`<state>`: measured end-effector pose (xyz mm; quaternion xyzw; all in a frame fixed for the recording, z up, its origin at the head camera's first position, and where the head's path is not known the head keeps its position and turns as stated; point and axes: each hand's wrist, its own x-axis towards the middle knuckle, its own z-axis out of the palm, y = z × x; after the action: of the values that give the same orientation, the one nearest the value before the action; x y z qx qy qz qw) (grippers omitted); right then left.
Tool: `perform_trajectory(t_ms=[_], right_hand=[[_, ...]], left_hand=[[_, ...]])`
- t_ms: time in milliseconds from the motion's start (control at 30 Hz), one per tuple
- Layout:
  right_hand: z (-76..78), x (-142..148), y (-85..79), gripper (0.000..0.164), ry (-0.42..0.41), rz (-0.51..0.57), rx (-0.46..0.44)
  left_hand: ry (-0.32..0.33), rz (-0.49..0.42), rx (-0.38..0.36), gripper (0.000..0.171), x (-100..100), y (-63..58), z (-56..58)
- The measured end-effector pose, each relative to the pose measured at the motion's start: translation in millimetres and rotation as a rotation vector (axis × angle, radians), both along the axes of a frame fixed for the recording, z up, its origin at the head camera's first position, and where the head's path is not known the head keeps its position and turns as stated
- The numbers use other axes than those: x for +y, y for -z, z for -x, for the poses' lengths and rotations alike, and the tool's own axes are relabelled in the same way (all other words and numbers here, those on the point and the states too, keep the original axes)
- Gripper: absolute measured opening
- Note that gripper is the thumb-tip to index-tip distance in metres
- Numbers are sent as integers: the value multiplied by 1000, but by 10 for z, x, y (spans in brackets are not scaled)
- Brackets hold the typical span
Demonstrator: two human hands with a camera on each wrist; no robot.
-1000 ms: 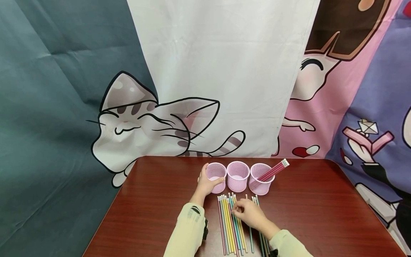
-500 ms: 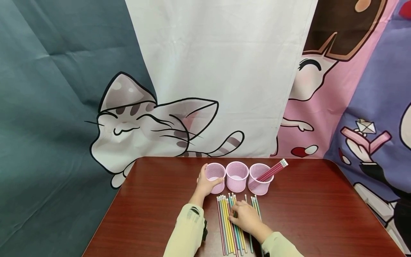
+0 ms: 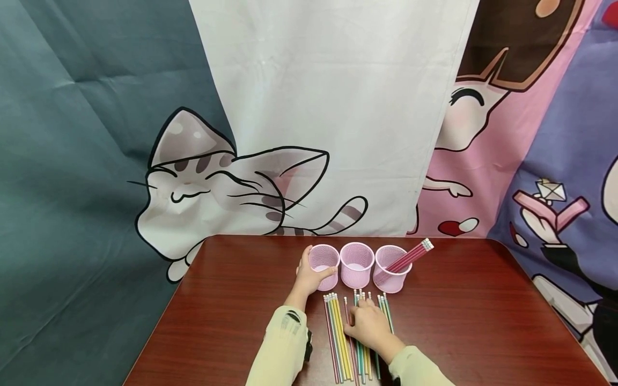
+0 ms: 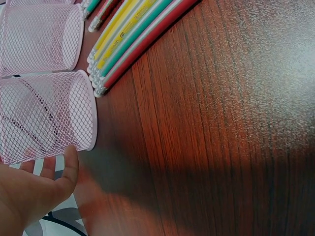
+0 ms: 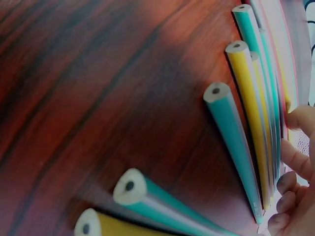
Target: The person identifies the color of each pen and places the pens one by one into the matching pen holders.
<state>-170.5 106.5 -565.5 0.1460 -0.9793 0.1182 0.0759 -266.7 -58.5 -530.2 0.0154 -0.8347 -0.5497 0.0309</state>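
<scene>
Set on the head, well back, facing forward and down over the surface (image 3: 483, 316) to its far edge and the hanging cloth (image 3: 338, 102) behind. At the left wrist, close and turned sideways, looking down past the left hand (image 4: 39, 191), sharing pink mesh cups (image 4: 44, 118) and pencils (image 4: 130, 42) with the head view. At the right wrist, closer still and low, facing the far edge past the right hand (image 5: 298, 162), sharing pencils with both.

Best I can make out is one yellow pencil (image 4: 125, 32) with a line of dark lettering and a small boxed logo along its side, but it's too blurry to read properly. A teal pencil (image 5: 234, 142) has tiny marks near its far end too, also illegible. So yeah, no readable words or numbers.
</scene>
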Motion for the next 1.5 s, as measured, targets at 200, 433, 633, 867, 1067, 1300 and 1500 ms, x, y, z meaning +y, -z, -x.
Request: perform_trajectory(t_ms=[200, 433, 633, 867, 1067, 1300, 1500], right_hand=[[-4, -39, -6, 31, 32, -15, -18], [-13, -92, 38, 25, 104, 66, 20], [18, -46, -50, 25, 149, 225, 44], [42, 61, -285, 19, 195, 309, 1], [54, 184, -479, 16, 222, 406, -6], [101, 311, -620, 17, 239, 497, -3], [119, 379, -717, 15, 242, 575, 36]], left_hand=[[4, -2, 16, 96, -3, -24, -16], [6, 0, 10, 96, -6, -9, -8], [7, 6, 28, 95, -5, -19, -12], [6, 13, 22, 95, -2, -6, -14], [7, 9, 23, 94, 0, -10, -15], [11, 11, 16, 95, -4, -7, -19], [13, 10, 23, 96, -3, 23, -2]])
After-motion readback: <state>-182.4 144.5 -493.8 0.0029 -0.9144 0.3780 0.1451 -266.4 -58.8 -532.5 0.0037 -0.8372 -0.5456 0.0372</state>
